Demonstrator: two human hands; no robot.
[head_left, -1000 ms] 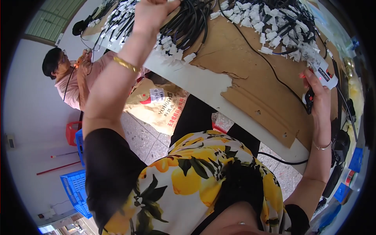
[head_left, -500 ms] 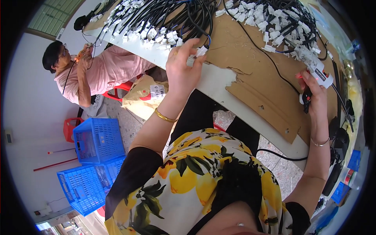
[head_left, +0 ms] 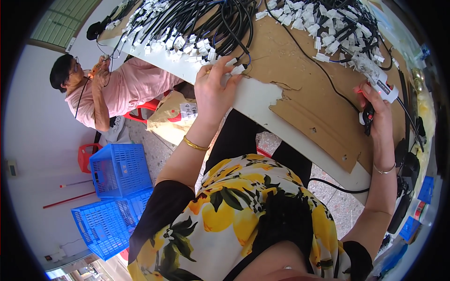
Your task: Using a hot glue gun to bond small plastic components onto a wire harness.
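At the board's near edge, my left hand (head_left: pixel 214 91) has its thumb and fingertips around a small white plug connector (head_left: pixel 238 70) with thin dark wires. A second white connector shows beside the index finger. My right hand (head_left: pixel 378 110) grips what looks like a white glue gun (head_left: pixel 385 90) with a red trigger and a black handle. Its tip is coated in a clear, whitish lump (head_left: pixel 367 64) and points toward the heap of connectors. Black cables with white connectors (head_left: pixel 194 47) lie bunched just beyond my left hand.
Another heap of white connectors (head_left: pixel 328 33) lies at the far right on the brown cardboard (head_left: pixel 300 70), crossed by a black cord (head_left: pixel 323 75). At the left a person in pink (head_left: pixel 126 86) handles an orange tool. Blue crates (head_left: pixel 119 171) and a paper sack (head_left: pixel 171 112) stand on the floor.
My left hand has moved slightly left and nearer to me, and the connector at its fingertips sits lower, closer to the board. My right hand with the glue gun has hardly moved.
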